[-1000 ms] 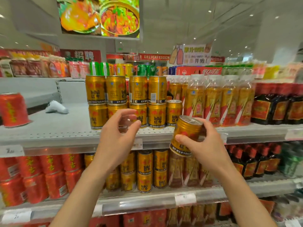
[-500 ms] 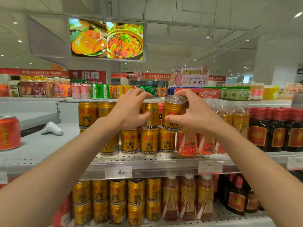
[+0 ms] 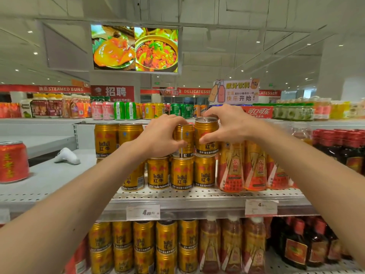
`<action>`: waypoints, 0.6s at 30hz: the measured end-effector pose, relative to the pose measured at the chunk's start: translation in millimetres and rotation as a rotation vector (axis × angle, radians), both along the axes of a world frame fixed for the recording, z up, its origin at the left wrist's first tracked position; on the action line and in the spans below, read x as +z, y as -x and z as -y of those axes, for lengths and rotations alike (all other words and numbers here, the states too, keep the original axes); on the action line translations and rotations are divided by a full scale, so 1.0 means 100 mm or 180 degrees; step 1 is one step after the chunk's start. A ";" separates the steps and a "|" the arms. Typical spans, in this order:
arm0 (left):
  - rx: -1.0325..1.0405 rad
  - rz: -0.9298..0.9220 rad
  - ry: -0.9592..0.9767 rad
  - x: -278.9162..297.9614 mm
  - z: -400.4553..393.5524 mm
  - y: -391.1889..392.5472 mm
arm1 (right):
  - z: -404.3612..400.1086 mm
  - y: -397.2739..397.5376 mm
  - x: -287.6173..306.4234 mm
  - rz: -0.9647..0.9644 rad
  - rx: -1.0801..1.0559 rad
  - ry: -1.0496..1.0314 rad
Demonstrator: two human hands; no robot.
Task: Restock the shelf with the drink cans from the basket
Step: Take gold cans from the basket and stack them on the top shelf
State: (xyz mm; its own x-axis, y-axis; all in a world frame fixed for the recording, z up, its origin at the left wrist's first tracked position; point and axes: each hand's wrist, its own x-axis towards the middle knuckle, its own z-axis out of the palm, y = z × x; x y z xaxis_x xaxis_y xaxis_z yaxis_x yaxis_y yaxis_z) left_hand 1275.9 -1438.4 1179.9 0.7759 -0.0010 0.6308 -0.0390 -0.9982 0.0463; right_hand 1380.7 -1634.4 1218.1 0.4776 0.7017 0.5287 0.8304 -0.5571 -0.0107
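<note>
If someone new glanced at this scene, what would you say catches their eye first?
First, the right hand gripping a gold can on the upper tier of the gold can stack, mid-shelf, while the left hand holds the neighbouring can. Next, the bright food screen hanging overhead, and the lone red can at far left.

1. Right hand [image 3: 229, 125] gripping a gold can [image 3: 206, 135], upright atop the bottom row's right end.
2. Left hand [image 3: 160, 136] curled round the neighbouring can [image 3: 184, 141].
3. Shelf [image 3: 197, 196]: bottles [image 3: 254, 165] right, red can [image 3: 12, 161] far left.
</note>
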 end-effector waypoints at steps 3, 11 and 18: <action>-0.0026 0.0053 0.0017 -0.02 -0.01 0.00 | -0.06 -0.12 -0.06 0.0082 -0.0049 0.0202; -0.0055 0.0124 -0.0008 -0.05 -0.01 0.01 | -0.06 -0.14 -0.09 0.0347 -0.0270 0.0611; 0.0029 0.0194 0.0001 -0.08 -0.01 0.01 | -0.10 -0.09 -0.11 0.0606 -0.0315 0.0485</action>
